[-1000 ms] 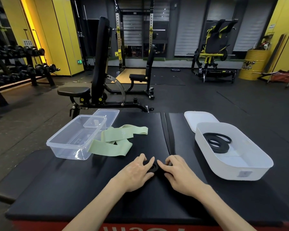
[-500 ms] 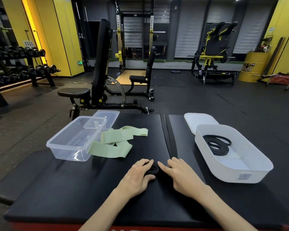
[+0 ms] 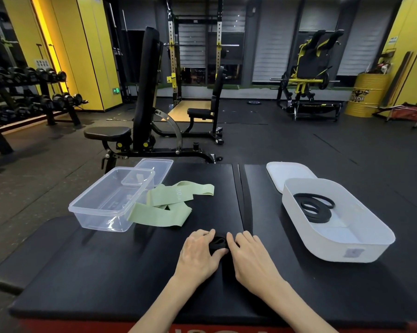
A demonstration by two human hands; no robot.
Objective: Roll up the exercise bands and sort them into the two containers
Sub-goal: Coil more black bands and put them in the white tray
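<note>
Progress: about one band in, partway through second.
- Done: one coiled black band (image 3: 314,207) in white container (image 3: 327,248), forward-right of right hand (image 3: 250,257).
- In work: black band roll (image 3: 218,243) on mat, pinched between both hands. Left hand (image 3: 198,254) has fingers curled over it, thumb below. Right hand fingertips are curled against its right side. Looks near fully rolled.
- Left: green bands (image 3: 161,213) flat and unrolled, forward-left of left hand, touching clear container (image 3: 99,219), which holds no band.

L hand (image 3: 198,254) + R hand (image 3: 250,255) round black band roll (image 3: 217,243)
</note>
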